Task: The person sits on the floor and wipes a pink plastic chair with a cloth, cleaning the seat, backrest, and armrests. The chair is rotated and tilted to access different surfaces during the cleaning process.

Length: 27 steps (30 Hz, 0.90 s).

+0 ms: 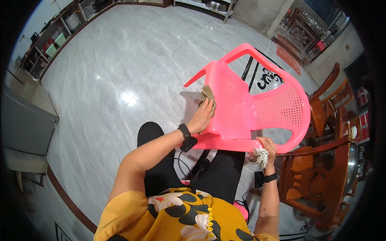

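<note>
A pink plastic armchair [230,111] with a perforated seat and backrest stands before me, its back toward the right. My left hand [201,118] holds a brown cloth [208,94] against the front edge of the seat, the fingers laid over it. At the rear end of the near armrest [229,145], my right hand [268,147] is gripping the chair. A crumpled white cloth [260,157] shows beside that palm; how it is held is partly hidden. Both wrists carry black straps with small boxes.
Carved wooden chairs [313,180] stand close on my right. Low shelving [61,30] lines the wall at the upper left, and a grey cabinet-like appliance [27,120] is at the left. Dark cables [182,164] hang by my knees. Glossy grey tile [120,66] covers the floor.
</note>
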Available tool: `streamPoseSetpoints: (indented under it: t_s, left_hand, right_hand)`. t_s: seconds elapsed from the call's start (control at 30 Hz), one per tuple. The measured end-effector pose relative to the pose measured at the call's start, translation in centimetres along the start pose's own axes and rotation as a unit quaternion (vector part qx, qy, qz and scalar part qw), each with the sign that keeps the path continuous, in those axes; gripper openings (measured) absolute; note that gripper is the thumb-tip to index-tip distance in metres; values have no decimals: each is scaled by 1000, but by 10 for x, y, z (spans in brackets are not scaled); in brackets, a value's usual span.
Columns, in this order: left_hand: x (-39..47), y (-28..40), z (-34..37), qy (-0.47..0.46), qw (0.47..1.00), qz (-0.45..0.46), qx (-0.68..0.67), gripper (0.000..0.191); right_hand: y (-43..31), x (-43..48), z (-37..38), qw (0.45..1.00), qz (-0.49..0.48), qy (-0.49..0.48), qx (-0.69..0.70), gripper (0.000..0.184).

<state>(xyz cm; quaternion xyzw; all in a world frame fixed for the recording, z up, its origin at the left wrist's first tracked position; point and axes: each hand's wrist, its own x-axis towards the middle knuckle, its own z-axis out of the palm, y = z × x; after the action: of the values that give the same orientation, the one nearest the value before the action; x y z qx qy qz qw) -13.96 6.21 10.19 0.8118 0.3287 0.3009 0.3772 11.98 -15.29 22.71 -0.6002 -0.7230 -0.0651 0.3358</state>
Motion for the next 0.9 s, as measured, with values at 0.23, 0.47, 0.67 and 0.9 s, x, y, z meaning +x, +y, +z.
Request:
streamPoseSetpoints:
  t_s: [0.23,0.47,0.67,0.9]
  left_hand:
    - [163,-68,1,-44,898,192,394,30]
    - [253,-95,0,106,982,116,108,42]
    - [158,-45,-2,-25,990,88,107,56]
    - [-47,55,24,-6,998,62,-13,64]
  right_hand:
    - [16,-3,-14,1000,17,-9,3,52]
    - [31,-7,-18,1000,8,7,-9,51]
    - [33,-10,-18,1000,15,6,-9,55]
    - [29,-10,-17,999,29,8,-10,57]
